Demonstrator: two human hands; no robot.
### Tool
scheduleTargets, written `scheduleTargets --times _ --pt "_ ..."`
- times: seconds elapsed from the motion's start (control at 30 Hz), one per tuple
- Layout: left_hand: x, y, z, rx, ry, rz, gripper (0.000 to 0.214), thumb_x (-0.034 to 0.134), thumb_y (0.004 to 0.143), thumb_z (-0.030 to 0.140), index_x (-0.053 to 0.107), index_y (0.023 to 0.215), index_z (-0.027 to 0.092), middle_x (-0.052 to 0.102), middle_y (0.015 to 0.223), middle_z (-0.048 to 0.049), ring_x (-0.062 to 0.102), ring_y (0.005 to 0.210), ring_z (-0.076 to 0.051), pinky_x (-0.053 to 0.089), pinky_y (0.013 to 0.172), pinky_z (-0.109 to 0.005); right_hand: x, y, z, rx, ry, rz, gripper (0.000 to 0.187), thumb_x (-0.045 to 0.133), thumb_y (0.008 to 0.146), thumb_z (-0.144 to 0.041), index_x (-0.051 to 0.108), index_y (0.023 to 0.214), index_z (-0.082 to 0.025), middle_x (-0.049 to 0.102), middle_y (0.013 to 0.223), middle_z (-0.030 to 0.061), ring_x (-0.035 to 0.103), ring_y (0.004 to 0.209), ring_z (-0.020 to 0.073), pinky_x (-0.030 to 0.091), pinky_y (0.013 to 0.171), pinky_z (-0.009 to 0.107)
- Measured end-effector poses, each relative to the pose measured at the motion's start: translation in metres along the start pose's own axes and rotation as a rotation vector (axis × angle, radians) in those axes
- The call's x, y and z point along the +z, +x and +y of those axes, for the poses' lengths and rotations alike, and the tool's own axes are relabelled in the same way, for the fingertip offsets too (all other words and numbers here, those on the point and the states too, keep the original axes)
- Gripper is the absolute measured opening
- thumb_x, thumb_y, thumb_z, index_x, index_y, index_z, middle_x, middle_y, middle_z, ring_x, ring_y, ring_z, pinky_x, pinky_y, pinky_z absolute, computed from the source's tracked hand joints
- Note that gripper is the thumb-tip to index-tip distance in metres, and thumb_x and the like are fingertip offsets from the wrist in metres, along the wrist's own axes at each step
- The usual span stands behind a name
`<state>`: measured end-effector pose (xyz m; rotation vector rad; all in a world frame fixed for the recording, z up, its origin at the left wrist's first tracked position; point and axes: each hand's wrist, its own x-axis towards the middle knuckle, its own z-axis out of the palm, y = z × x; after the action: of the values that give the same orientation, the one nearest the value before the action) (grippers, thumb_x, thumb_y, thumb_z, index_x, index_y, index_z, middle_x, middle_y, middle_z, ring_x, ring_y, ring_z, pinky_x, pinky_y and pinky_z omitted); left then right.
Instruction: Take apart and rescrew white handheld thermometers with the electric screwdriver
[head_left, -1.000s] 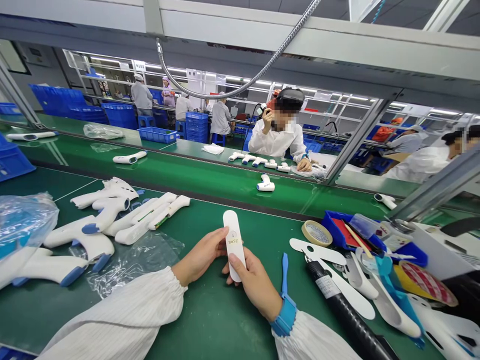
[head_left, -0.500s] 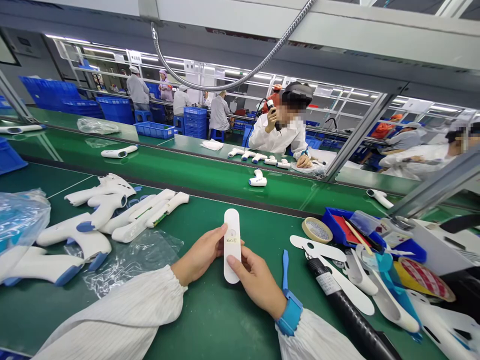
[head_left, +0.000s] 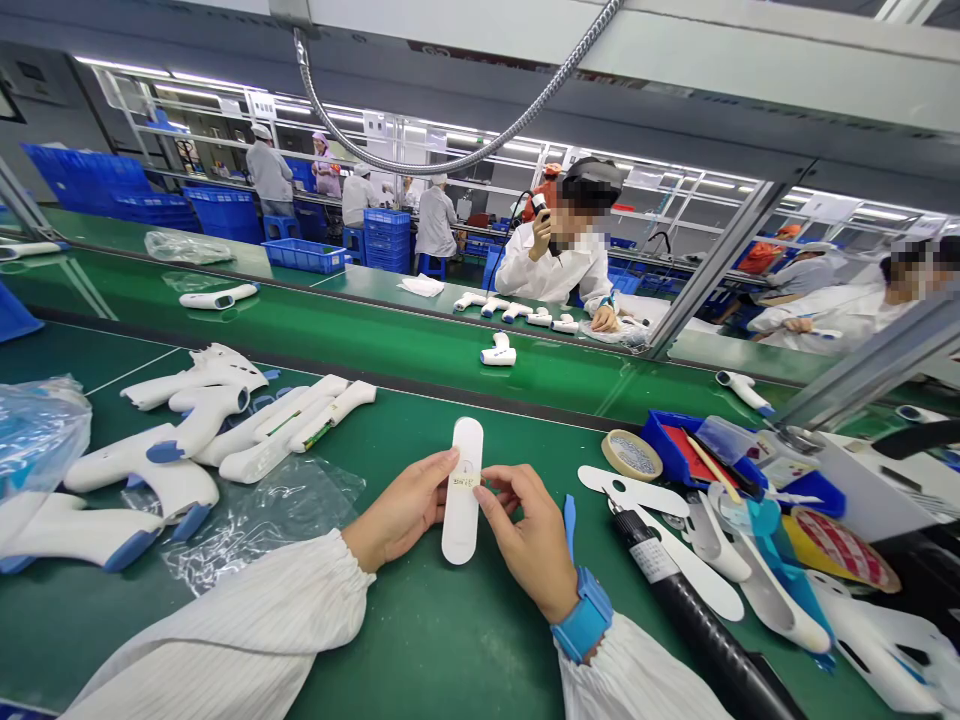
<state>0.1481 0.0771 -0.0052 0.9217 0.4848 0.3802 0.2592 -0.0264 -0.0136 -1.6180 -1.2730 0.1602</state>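
A long white plastic cover (head_left: pixel 463 490) with a small yellowish label at its middle stands between my hands over the green table. My left hand (head_left: pixel 401 508) grips its left edge, thumb up by the label. My right hand (head_left: pixel 529 540), with a blue wrist strap (head_left: pixel 585 628), pinches at the label with thumb and forefinger. To the left lie several white thermometer-gun bodies (head_left: pixel 187 430) with blue tips.
Clear plastic bags (head_left: pixel 270 515) lie at left. To the right are a tape roll (head_left: pixel 632 455), a blue tray (head_left: pixel 697 455), white covers, a blue pry tool (head_left: pixel 570 520) and a black-handled tool (head_left: pixel 690 620). Beyond the conveyor belt (head_left: pixel 375 340) a person in white works; others stand farther back.
My right hand has slid up from the cover's lower end to pinch at the label. The cover has tilted slightly more upright and the view has shifted a little.
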Motion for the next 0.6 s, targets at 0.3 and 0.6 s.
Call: scheduleTargets --times 0.3,0.6 --pt "0.0037 -0.0034 0.0006 -0.045 0.045 -0.017 0.025 0.055 0.081 0.039 0.059 0.09 0.016 0.061 0.079 -0.0033 0.057 0.073 -0.014 0.046 0.068 -0.029 -0.0005 0.0006 0.0048 -0.003 -0.052 -0.017 0.012 0.044 0.088 -0.021 0.051 0.079 -0.02 0.054 0.076 0.0019 0.051 0.071 0.0156 0.041 0.063 0.028" --pt "0.0013 -0.0013 -0.0017 -0.058 -0.082 0.001 0.025 0.058 0.079 0.04 0.059 0.085 0.015 0.06 0.075 -0.0019 0.055 0.067 -0.012 0.046 0.065 -0.027 0.0012 -0.0016 0.003 -0.102 -0.101 0.006 0.012 0.042 0.088 -0.02 0.049 0.079 -0.02 0.053 0.074 0.0021 0.05 0.07 0.0162 0.04 0.063 0.029"
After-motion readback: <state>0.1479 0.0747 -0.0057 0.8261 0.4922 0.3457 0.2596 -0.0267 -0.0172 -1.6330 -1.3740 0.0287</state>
